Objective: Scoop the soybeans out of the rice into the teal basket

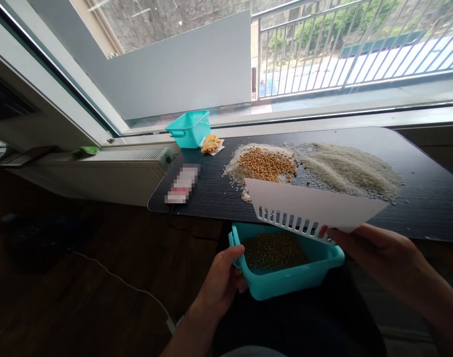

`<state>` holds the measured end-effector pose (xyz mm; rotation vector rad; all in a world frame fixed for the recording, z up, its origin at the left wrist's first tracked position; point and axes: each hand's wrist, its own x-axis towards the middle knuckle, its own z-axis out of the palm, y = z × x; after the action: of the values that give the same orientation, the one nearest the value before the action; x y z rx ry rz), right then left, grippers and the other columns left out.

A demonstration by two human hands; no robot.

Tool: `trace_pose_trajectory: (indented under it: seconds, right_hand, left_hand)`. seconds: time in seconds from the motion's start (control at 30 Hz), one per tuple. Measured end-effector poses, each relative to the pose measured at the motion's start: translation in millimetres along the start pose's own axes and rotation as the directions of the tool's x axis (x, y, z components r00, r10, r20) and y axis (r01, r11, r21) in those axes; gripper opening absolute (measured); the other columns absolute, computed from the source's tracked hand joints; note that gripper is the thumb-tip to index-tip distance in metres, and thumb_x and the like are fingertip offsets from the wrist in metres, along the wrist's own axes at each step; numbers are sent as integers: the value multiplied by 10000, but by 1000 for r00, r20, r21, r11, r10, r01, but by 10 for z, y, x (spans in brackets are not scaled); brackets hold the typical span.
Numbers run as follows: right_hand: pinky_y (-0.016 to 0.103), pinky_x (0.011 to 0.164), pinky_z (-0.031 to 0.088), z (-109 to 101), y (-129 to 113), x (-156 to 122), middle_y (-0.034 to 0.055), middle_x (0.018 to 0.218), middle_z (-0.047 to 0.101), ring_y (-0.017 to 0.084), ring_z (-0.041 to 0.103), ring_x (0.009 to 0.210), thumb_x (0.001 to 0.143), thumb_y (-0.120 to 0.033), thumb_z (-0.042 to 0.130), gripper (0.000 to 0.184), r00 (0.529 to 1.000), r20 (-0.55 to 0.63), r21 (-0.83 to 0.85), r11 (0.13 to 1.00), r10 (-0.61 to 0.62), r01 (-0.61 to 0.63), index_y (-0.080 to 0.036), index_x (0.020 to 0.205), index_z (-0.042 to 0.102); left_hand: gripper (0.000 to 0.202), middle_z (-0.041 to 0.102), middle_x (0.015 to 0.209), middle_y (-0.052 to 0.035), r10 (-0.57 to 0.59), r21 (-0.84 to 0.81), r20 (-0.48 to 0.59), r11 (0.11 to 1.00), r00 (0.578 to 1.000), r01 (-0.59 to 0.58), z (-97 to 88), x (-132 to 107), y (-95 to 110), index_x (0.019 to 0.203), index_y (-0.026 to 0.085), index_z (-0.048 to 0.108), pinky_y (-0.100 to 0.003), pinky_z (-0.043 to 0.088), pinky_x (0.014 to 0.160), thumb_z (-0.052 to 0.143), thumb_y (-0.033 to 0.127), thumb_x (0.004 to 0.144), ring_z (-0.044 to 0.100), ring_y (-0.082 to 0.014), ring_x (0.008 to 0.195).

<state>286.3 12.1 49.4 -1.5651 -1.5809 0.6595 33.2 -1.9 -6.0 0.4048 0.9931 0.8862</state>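
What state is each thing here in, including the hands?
Left hand: gripping the near bin
Right hand: holding the slotted white sheet
Near bin: lidless, partly filled
Greenish beans: loose in near bin
Slotted white sheet: tilted
Golden beans: spread over white grains
Pale grains, right: heaped
Far bin: upright, lidless
Pixelated item: cannot tell

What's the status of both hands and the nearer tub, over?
Left hand gripping nearer tub. Right hand holding slotted white card. Beans in tub. Card hides part of tub's far side.

Left grip (223, 271), right grip (379, 244) closed.
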Motion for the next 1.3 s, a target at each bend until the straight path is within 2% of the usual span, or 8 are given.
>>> trace_pose_trajectory:
  seconds: [0.17, 0.3, 0.4, 0.57, 0.83, 1.0, 1.2, 1.3]
  right_hand:
    - [258, 547, 548, -85, 24, -24, -10, 648, 729, 202, 679, 587, 598, -460, 641, 234, 998, -33, 15, 998, 58, -57, -261, 679, 733]
    - [269, 554, 556, -143, 28, -47, -18, 640, 729, 209, 686, 592, 554, -427, 660, 180, 986, -123, 23, 994, 109, -106, -282, 639, 726]
    - [277, 562, 560, -70, 23, -54, -14, 641, 729, 214, 690, 608, 563, -427, 649, 186, 983, -147, 51, 993, 114, -108, -277, 643, 723]
    - [285, 561, 561, 90, 25, -19, 4, 679, 737, 220, 690, 634, 596, -462, 635, 247, 992, -66, 98, 990, 109, -102, -253, 688, 728]
    - [301, 523, 527, -215, 188, -102, 2, 668, 726, 226, 669, 625, 573, -487, 654, 307, 947, -232, -71, 966, 225, -247, -251, 755, 727]
    - [302, 506, 503, -206, 188, -62, 18, 664, 724, 232, 662, 620, 582, -548, 622, 370, 938, -285, -106, 966, 197, -235, -235, 752, 723]
    - [281, 579, 532, -168, 170, -26, 12, 703, 736, 214, 676, 661, 627, -511, 609, 346, 973, -180, -108, 980, 148, -169, -238, 797, 736]
    - [287, 571, 534, -167, 168, -43, 21, 695, 734, 216, 674, 652, 634, -510, 614, 348, 971, -185, -93, 981, 149, -168, -228, 797, 738]
  left_hand:
    - [404, 354, 391, 77, -9, -11, -14, 1000, 1000, 9, -1, 14, -15, 474, 180, 420, -195, 219, 337, 683, 431, 651, 351, -56, 314]
    - [398, 358, 392, 75, -3, -5, -24, 1000, 1000, 3, -1, 10, -12, 477, 179, 427, -196, 221, 336, 682, 429, 651, 352, -58, 315]
    - [402, 362, 392, 72, 0, 0, -18, 1000, 1000, 0, 4, 5, -8, 475, 180, 424, -198, 225, 337, 682, 433, 651, 357, -60, 316]
    - [397, 365, 398, 74, -8, 12, -44, 1000, 999, 8, 10, 4, -12, 489, 179, 424, -195, 227, 339, 684, 435, 647, 360, -59, 317]
    - [391, 352, 399, 78, -4, 22, -44, 1000, 999, 5, 24, 1, -9, 497, 181, 421, -194, 227, 339, 674, 435, 653, 350, -55, 318]
    - [392, 365, 398, 73, -4, 30, -47, 1000, 999, 6, 21, -4, -10, 493, 180, 422, -193, 236, 341, 669, 433, 663, 358, -55, 320]
    - [370, 375, 402, 75, -8, 18, -60, 1000, 998, 9, 5, 8, -20, 512, 178, 436, -186, 234, 336, 675, 415, 664, 362, -54, 318]
    - [376, 378, 403, 74, -8, 23, -63, 1000, 998, 9, 13, 6, -16, 510, 177, 435, -187, 232, 336, 681, 422, 654, 361, -53, 317]
